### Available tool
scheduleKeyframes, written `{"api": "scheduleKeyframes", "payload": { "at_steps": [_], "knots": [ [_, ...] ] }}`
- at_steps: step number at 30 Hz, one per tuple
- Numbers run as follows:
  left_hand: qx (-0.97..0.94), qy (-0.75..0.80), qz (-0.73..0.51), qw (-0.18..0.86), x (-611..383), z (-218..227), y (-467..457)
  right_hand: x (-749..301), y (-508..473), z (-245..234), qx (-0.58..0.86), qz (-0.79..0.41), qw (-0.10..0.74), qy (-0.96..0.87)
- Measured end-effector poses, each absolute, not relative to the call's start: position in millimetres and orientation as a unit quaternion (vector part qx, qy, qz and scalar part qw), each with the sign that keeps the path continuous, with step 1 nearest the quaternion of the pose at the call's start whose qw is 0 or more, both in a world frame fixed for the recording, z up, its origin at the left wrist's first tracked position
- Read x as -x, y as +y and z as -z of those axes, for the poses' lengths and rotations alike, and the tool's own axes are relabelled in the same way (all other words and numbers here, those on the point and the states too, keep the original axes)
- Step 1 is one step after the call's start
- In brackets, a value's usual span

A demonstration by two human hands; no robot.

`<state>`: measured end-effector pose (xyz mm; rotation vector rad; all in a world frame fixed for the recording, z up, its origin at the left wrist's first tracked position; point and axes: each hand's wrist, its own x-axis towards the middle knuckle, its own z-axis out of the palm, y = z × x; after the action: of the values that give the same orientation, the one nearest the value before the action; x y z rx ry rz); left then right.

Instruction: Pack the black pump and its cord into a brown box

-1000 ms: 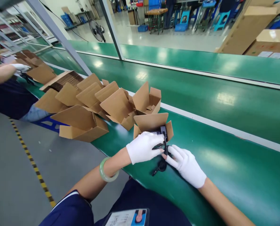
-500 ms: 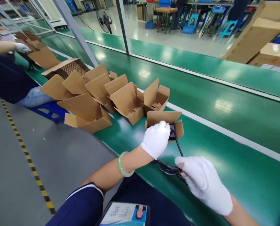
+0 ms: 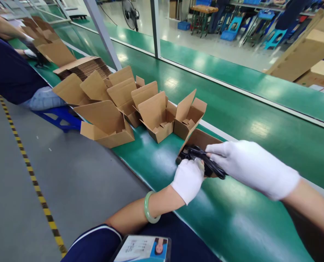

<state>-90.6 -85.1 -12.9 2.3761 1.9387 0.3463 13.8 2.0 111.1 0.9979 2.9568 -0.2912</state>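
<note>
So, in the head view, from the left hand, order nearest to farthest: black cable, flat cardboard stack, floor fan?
1. Black cable, right by the left hand.
2. Flat cardboard stack, far up-left.
3. Floor fan, top, farther back still.

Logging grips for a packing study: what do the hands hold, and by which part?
Right hand pinches the black cable bundle at its upper side; left hand grips its near end at the open box.

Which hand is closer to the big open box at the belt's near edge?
Left. The left hand is to the right of the big open box, at the small box; the right hand is farther off, holding the black cable.
</note>
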Motion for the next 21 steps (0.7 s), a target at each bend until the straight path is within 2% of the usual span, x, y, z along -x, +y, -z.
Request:
{"api": "scheduleKeyframes", "payload": {
  "at_steps": [4, 8, 10, 13, 15, 18, 21],
  "knots": [
    [-0.776, 0.617, -0.13, 0.029, 93, 17, -86, 38, 16, -103, -0.347, 0.052, 0.179, 0.919],
    [-0.787, 0.595, -0.165, 0.006, 97, 18, -88, 57, 16, -96, -0.392, -0.023, 0.258, 0.883],
    [-0.788, 0.592, -0.167, -0.004, 97, 20, -88, 51, 9, -95, -0.397, -0.035, 0.236, 0.886],
    [-0.783, 0.601, -0.159, 0.015, 96, 23, -87, 25, -8, -94, -0.354, -0.049, 0.114, 0.927],
    [-0.778, 0.606, -0.161, 0.034, 96, 21, -87, 5, -19, -92, -0.302, -0.099, 0.042, 0.947],
    [-0.777, 0.609, -0.154, 0.049, 96, 14, -87, -14, -28, -89, -0.304, -0.207, 0.061, 0.928],
    [-0.779, 0.609, -0.14, 0.055, 95, 13, -88, -9, -28, -87, -0.327, -0.221, 0.123, 0.91]
  ]
}}
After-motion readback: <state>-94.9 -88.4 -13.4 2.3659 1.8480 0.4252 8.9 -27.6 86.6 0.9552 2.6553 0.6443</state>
